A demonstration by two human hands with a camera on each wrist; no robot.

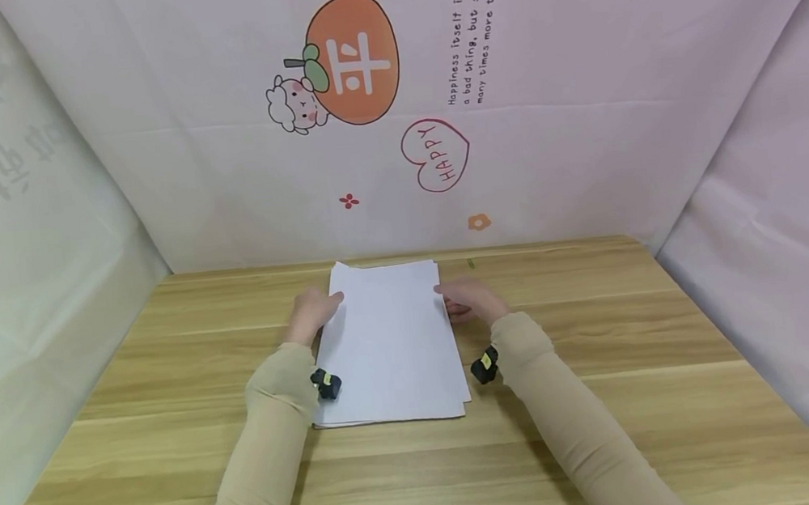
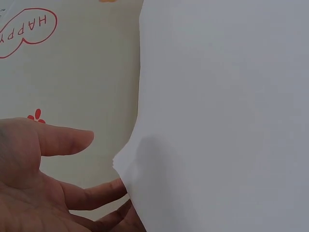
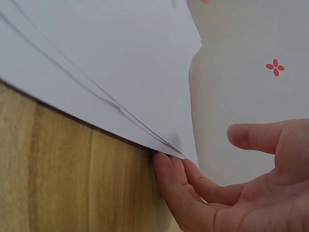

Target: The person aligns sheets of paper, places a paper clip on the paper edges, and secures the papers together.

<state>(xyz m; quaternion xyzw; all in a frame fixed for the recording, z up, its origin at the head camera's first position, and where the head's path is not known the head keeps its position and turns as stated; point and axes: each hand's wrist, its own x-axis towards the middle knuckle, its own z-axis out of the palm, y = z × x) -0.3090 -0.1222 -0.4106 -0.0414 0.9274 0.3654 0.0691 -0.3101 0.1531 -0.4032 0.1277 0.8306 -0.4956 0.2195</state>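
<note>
A stack of white paper sheets (image 1: 387,343) lies on the table, its edges slightly out of line at the top left and bottom right corners. My left hand (image 1: 310,310) is at the stack's upper left edge. In the left wrist view its thumb (image 2: 72,140) stands apart from the paper, while the fingers reach the sheet's edge from below. At the upper right edge is my right hand (image 1: 473,299). The right wrist view shows its fingertips (image 3: 169,164) touching the sheets' corner from the side, with the thumb (image 3: 256,137) raised clear of the paper.
The wood-grain table (image 1: 572,399) meets a white printed cloth backdrop (image 1: 550,165) right behind the stack. More cloth hangs at the left and right sides. A small dark camera sits at each wrist, the left one (image 1: 327,383) over the paper, the right one (image 1: 484,366) beside it.
</note>
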